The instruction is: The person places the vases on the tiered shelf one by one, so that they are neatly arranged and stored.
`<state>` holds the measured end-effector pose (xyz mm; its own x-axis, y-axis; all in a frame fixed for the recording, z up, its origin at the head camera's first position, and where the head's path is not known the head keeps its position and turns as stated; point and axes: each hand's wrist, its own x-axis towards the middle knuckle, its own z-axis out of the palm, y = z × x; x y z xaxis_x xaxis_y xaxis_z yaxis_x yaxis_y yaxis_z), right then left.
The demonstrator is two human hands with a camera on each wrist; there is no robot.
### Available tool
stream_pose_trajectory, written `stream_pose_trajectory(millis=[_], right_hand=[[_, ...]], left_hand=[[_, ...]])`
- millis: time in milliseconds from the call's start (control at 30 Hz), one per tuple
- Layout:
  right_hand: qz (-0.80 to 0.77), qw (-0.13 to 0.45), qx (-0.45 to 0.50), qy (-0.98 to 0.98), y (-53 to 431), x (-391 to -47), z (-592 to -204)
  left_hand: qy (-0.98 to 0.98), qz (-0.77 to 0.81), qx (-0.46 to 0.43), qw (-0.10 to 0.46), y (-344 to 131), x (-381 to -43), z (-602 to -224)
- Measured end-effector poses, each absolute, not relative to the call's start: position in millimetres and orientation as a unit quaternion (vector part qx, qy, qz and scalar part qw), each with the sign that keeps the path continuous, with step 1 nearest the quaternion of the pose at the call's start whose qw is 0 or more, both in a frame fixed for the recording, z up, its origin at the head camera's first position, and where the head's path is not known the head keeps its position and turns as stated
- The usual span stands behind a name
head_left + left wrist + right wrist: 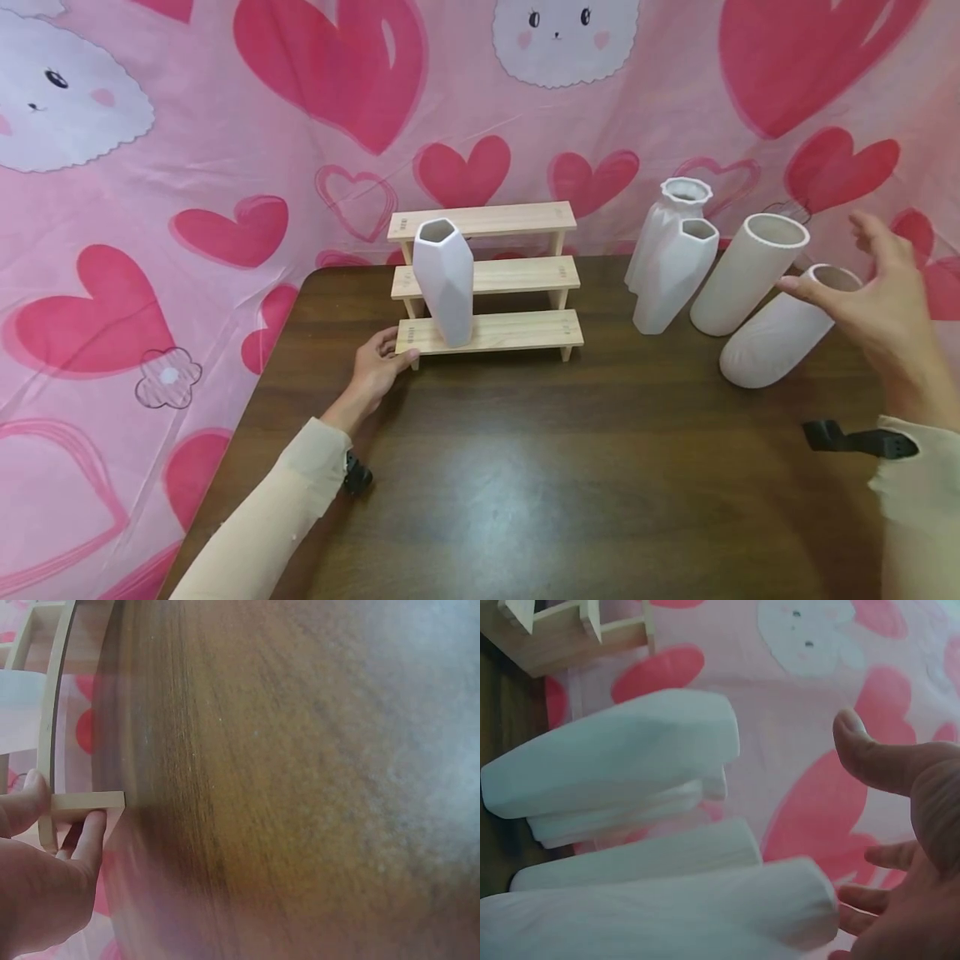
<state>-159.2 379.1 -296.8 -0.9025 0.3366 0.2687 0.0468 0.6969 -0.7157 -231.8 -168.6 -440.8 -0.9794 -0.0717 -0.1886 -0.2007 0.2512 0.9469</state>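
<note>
A white faceted vase stands on the lowest step of a three-tier wooden stand, near its left end. My left hand grips that step's left end, its thumb on top and fingers beneath, as the left wrist view shows. My right hand is raised beside the nearest white rounded vase, thumb and fingers spread wide. In the right wrist view some fingertips lie by that vase's rim; whether they touch it I cannot tell.
Left of the rounded vase stand a tall cylindrical vase, another faceted vase and a fluted vase partly behind it. All share a dark wooden table. A pink heart-print cloth hangs behind.
</note>
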Motion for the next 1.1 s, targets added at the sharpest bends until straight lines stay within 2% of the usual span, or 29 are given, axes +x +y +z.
stream_pose_trajectory(millis=[167,300,467,700,1100], right_hand=[[0.406,0.128,-0.096,-0.899,393.7,-159.2,-312.3],[0.403,0.115,-0.093,-0.903,400.0,-159.9,-321.7],[0.387,0.133,-0.119,-0.904,403.8,-159.7,-329.6],[0.475,0.180,-0.139,-0.850,405.7,-159.9,-336.6],[0.499,0.195,-0.140,-0.833,406.2,-160.3,-337.9]], left_hand=[[0.785,0.611,-0.089,0.052,-167.5,-232.5,-440.6],[0.782,0.615,-0.089,0.052,-166.9,-232.3,-439.9],[0.781,0.616,-0.090,0.056,-167.3,-232.2,-439.9],[0.777,0.621,-0.090,0.059,-167.9,-232.3,-440.4],[0.770,0.629,-0.094,0.058,-167.5,-232.8,-441.4]])
